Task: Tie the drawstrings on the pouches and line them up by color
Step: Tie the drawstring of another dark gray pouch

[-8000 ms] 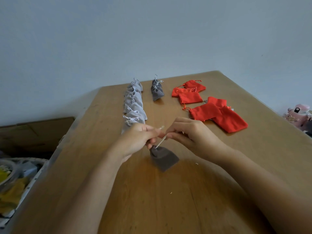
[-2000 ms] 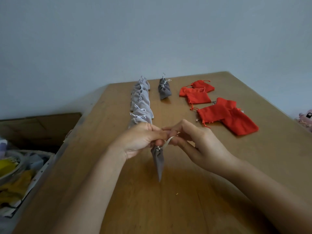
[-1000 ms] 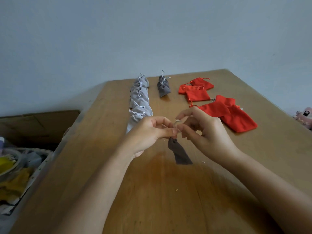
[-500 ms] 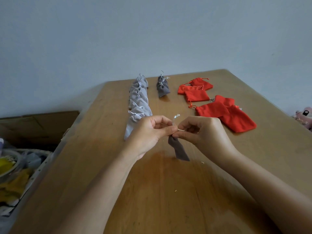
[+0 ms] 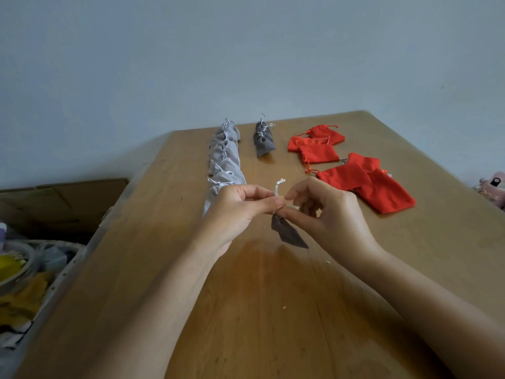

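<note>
A dark grey pouch (image 5: 288, 234) hangs just above the wooden table (image 5: 259, 310) between my two hands. My left hand (image 5: 235, 212) pinches its neck and a white drawstring (image 5: 278, 187) that loops up above the fingers. My right hand (image 5: 328, 214) pinches the other drawstring end close by. Behind my left hand runs a row of several tied light grey pouches (image 5: 225, 160). Two tied dark grey pouches (image 5: 263, 139) lie at the far middle. Several red pouches (image 5: 363, 184) lie loose at the right.
A cardboard box (image 5: 62, 203) and a basket of yellow and white cloth (image 5: 19, 274) stand off the table's left edge. A pink object (image 5: 493, 187) sits past the right edge. A plain wall rises behind the table.
The pouch has swung from hanging straight down to tilting right. My right hand's fingers have opened and closed around the drawstring, and a white loop now sticks up above my left fingers.
</note>
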Available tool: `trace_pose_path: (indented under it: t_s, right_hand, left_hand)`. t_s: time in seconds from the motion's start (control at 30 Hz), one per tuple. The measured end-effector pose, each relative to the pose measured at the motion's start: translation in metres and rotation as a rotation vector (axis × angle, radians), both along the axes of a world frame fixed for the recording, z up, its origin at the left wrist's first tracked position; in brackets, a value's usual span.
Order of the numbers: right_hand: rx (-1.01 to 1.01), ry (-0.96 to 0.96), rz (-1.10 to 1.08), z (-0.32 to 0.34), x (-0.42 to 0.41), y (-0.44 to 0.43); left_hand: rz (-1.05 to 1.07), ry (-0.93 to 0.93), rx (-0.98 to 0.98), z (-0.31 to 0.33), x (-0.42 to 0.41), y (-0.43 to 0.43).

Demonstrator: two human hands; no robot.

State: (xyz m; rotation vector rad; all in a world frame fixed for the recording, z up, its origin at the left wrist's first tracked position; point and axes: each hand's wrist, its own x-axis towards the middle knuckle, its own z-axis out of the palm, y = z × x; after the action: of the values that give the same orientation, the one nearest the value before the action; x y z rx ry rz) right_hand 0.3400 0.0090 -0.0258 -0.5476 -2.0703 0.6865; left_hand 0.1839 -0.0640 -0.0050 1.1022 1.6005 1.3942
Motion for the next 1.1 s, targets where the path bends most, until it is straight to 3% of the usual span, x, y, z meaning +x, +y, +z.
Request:
trace_pose_path:
  t_s: [0.2, 0.33, 0.53, 0.77, 0.9, 1.0, 1.1]
  right_hand:
    - [0.209, 0.099, 0.011, 0.000, 0.003, 0.003]
    - [0.349, 0.088, 0.010, -0.003, 0.001, 0.004]
    - [0.457, 0.030, 0.019, -0.003, 0.000, 0.008]
    - [0.524, 0.014, -0.042, 0.002, 0.006, 0.017]
    - [0.556, -0.023, -0.039, 0.003, 0.007, 0.018]
    - [0.519, -0.060, -0.031, 0.003, 0.007, 0.017]
    - [0.357, -0.057, -0.023, 0.002, 0.005, 0.013]
  left_hand:
    - [0.022, -0.239, 0.031, -0.001, 0.005, 0.001]
    - [0.064, -0.302, 0.027, -0.001, 0.006, 0.001]
    - [0.085, -0.189, 0.022, 0.002, 0.010, -0.002]
    - [-0.067, -0.127, 0.048, 0.007, 0.011, -0.006]
    - [0.017, -0.050, 0.073, 0.007, 0.019, -0.006]
    - [0.089, 0.087, 0.090, 0.005, 0.025, -0.005]
    - [0.137, 0.170, 0.122, 0.003, 0.028, -0.005]
